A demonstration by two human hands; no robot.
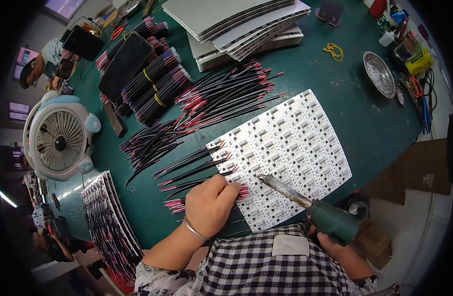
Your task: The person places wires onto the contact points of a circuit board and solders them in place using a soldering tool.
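A white circuit board panel (290,148), covered in rows of small components, lies on the green table in front of me. Short black wires (187,163) with red ends lie across its left edge. My left hand (210,202) rests at the panel's lower left, its fingers closed over a bunch of these wires; red ends stick out beyond the fingers. In my right hand (330,242), mostly hidden behind the handle, is a soldering iron (332,222) with a green handle. Its tip points left and sits over the panel, just right of my left hand; whether it touches cannot be told.
Loose wires (231,91) and tied wire bundles (155,89) lie beyond the panel, with a phone (126,66) on top. Stacked panels (236,24) stand at the back. A fan (58,140) and wired panels (108,222) are left; a metal dish (379,74) is right.
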